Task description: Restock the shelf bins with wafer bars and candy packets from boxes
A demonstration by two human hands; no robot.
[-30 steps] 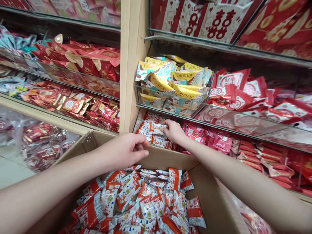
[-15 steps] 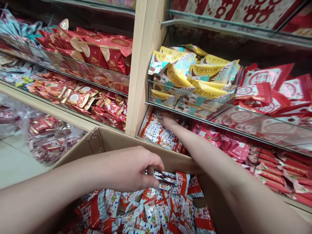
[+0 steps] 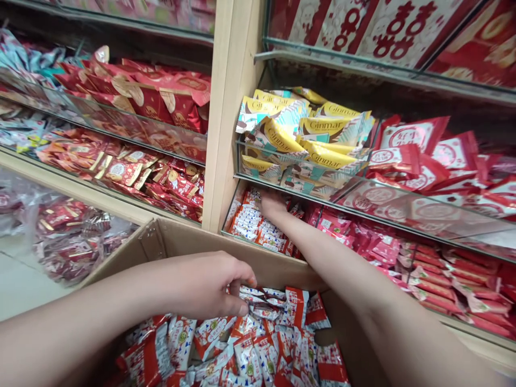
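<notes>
My left hand hovers over the open cardboard box, fingers curved and thumb apart, with nothing visible in its grip. Just past its fingertips lies a row of small wrapped snack packets. Many more red, white and blue packets are heaped loosely in the box. My right hand reaches deep into a low shelf compartment, where matching packets lie in neat rows. It rests at or just over those packets; its fingers are hidden behind the hand and in shadow.
Above my right hand sits a glass-fronted shelf of yellow Ginmar packets, beside red-and-white packets. A wooden upright divides the shelving. Pink packets fill the neighbouring low compartment. Plastic bags of snacks lie on the floor at left.
The view has shifted a little. My left hand has drawn slightly left from the row of packets in the box. My right hand stays inside the low compartment.
</notes>
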